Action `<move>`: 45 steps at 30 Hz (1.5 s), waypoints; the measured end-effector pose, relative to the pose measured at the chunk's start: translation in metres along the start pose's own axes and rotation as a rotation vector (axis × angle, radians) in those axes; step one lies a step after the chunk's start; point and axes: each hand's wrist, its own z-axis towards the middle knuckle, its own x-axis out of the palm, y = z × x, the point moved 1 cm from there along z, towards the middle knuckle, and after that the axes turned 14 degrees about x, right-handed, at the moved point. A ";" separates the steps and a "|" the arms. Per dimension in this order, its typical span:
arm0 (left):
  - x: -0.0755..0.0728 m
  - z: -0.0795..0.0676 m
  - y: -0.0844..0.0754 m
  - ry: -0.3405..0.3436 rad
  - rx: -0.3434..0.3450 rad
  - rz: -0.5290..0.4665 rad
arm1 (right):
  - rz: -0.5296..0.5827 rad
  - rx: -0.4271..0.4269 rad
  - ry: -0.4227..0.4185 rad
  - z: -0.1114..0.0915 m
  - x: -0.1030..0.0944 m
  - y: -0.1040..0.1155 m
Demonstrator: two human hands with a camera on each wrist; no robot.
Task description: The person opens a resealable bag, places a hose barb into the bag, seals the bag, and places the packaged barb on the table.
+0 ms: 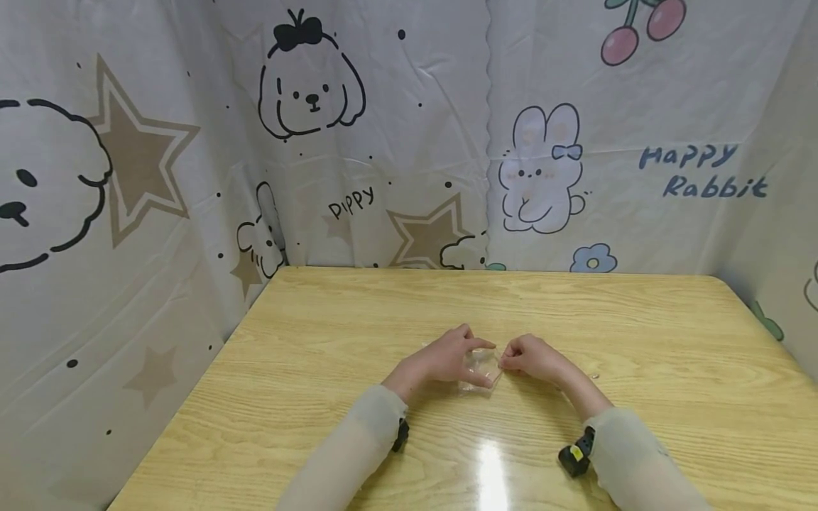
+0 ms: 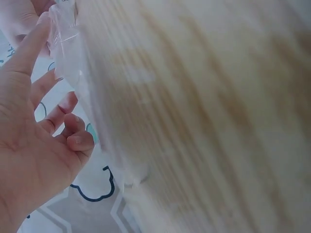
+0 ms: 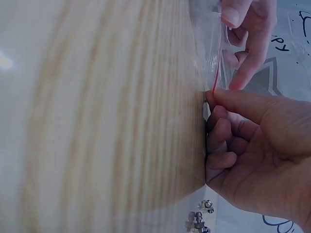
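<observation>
A clear plastic zip bag (image 1: 481, 365) with a red strip along its mouth lies on the table between the two hands. My right hand (image 1: 530, 357) pinches the bag's mouth edge between thumb and fingertip; the right wrist view shows the red strip (image 3: 217, 73) running up from that pinch. Over the bag, my left hand (image 1: 447, 356) has its thumb and fingers spread apart, and the thumb (image 2: 31, 51) touches the plastic. Its other fingers stay off the bag in the left wrist view.
Several small metal fittings (image 3: 198, 219) lie on the table just beyond the right hand. The wood-grain table (image 1: 307, 404) reaches back to a printed curtain (image 1: 383, 142), which also hangs along the left and right sides.
</observation>
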 end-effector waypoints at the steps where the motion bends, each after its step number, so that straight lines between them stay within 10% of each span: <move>1: 0.000 -0.001 0.000 0.003 0.001 0.002 | -0.003 -0.001 -0.002 -0.001 0.000 0.001; 45: 0.007 -0.001 0.008 -0.033 -0.038 -0.021 | -0.062 -0.030 -0.254 -0.020 -0.014 -0.018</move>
